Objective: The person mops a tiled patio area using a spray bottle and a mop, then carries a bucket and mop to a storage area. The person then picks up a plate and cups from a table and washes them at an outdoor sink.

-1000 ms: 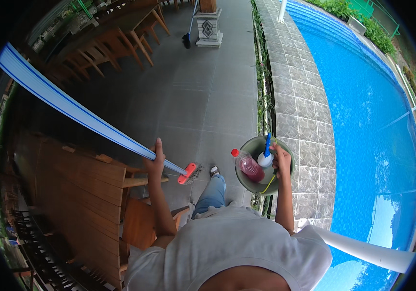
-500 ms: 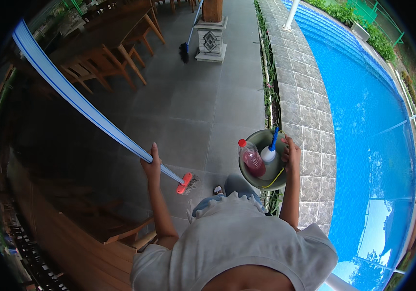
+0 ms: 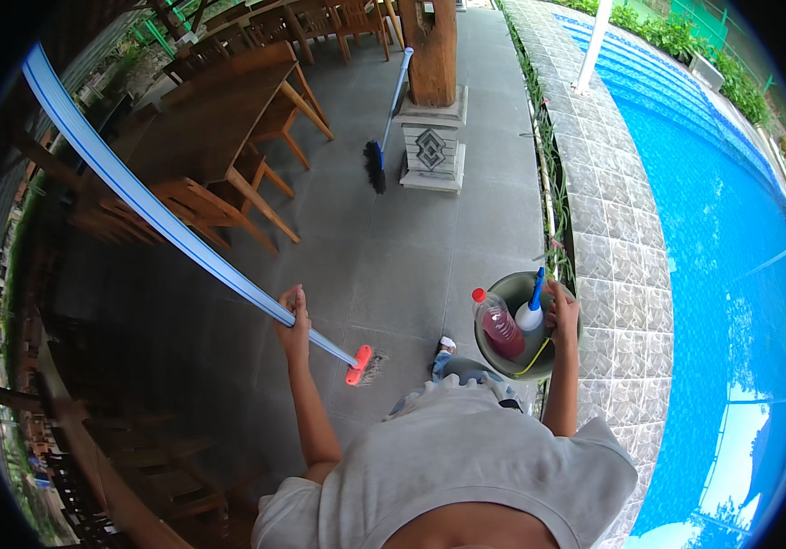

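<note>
My left hand [image 3: 297,331] grips a long pale blue-striped pole [image 3: 150,201], which runs from upper left down to a red mop head [image 3: 358,364] with grey strands near the floor. My right hand [image 3: 561,309] is closed on the handle of a grey-green bucket [image 3: 503,361]. Inside the bucket a clear red-capped bottle [image 3: 501,328] of pink liquid stands tilted beside a white item with a blue handle [image 3: 529,317], perhaps a brush or sprayer; I cannot tell which.
Wooden tables [image 3: 200,137] and chairs [image 3: 283,133] stand left. A blue broom [image 3: 393,101] leans by a wooden post on a carved plinth [image 3: 431,151] ahead. Right are a planted strip [image 3: 544,165], tiled edging [image 3: 617,238], a pool [image 3: 722,302] and a white pole [image 3: 594,46].
The post, broom and tables have come nearer and moved lower in view as I move along. My hands still carry the pole and bucket; the bucket sits slightly further right in view.
</note>
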Demonstrator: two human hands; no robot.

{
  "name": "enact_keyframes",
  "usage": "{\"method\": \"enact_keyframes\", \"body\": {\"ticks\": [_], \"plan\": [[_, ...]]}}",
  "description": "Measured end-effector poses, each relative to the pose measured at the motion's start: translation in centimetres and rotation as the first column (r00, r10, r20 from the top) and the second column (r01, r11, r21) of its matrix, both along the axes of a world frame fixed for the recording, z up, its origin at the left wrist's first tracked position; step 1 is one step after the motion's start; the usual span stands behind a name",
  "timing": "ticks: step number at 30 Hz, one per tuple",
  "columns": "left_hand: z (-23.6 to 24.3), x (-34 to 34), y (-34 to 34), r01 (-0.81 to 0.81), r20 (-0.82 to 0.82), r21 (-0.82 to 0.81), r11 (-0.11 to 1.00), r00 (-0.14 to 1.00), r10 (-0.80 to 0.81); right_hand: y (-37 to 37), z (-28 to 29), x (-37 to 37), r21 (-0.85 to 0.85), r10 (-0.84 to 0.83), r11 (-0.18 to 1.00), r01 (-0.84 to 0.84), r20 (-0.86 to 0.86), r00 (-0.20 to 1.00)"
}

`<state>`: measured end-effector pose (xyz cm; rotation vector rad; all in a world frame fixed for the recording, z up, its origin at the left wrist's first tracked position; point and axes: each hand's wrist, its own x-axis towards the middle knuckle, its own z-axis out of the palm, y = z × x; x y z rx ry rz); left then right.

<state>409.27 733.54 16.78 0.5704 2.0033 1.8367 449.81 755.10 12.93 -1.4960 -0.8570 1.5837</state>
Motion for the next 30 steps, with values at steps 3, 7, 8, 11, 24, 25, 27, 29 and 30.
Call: {"method": "enact_keyframes", "body": {"ticks": [3,7,8,11,24,25,27,29,30], "plan": [[1.1,-4.8,9.5,-0.009,-0.064,0.017,1.0,0.998,0.011,6.9,0.2,-4.5,0.027,-0.005,1.0,0.005,0.001,1.0],[1.0,-10.0,23.4,0.097,-0.166,-0.004,0.995,0.981,-0.096,16.1,1.1,-9.9,0.053,-0.01,0.999,0.011,-0.02,1.0],[0.4,-11.4,27.3,0.136,-0.164,-0.001,0.991,0.977,-0.134,18.5,0.8,-11.0,0.056,-0.026,0.998,0.028,-0.024,0.999],[-2.2,-16.4,38.2,0.208,-0.223,0.007,0.978,0.954,-0.201,25.3,1.1,-15.2,0.074,0.007,0.997,-0.004,-0.047,0.999],[-8.1,-29.2,72.9,0.289,-0.323,-0.098,0.952,0.896,-0.306,45.7,0.6,-28.6,-0.042,-0.177,0.983,0.177,-0.003,0.984],[-8.2,-29.7,75.0,0.293,-0.342,-0.069,0.954,0.891,-0.298,46.9,0.7,-29.5,-0.048,-0.179,0.983,0.178,-0.006,0.984],[-8.2,-28.9,78.0,0.309,-0.37,-0.036,0.95,0.879,-0.3,47.9,0.3,-30.7,-0.071,-0.191,0.979,0.19,-0.004,0.982],[-8.2,-28.6,80.3,0.346,-0.373,-0.072,0.935,0.861,-0.347,49.4,0.4,-31.7,-0.061,-0.2,0.978,0.2,-0.004,0.98],[-8.3,-28.4,81.3,0.365,-0.371,-0.067,0.929,0.855,-0.363,50.0,0.3,-31.9,-0.069,-0.202,0.977,0.202,0.006,0.979]]}}
